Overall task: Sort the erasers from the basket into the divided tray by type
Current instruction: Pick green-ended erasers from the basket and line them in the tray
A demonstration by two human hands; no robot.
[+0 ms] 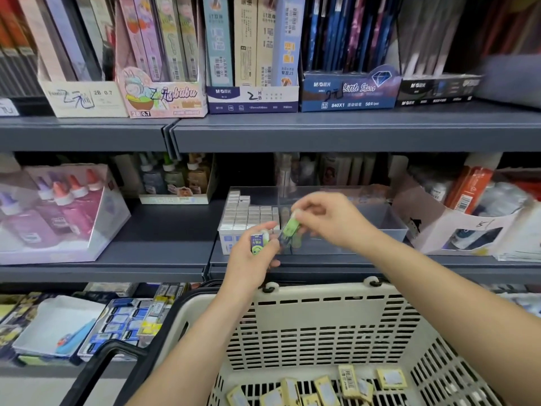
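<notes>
Pinches a green eraser (pixel 290 227) in the right hand (pixel 328 221), tilted over the clear divided tray (pixel 392 227), just beside the packed white erasers (pixel 248 215). Grips a blue-sleeved eraser (pixel 259 243) in the left hand (pixel 251 259) at the tray's front. Probably best: stand the green one upright in its own compartment, then release; keep the blue one apart. Leaves yellow-wrapped erasers (pixel 348 376) in the basket (pixel 322 312).
</notes>
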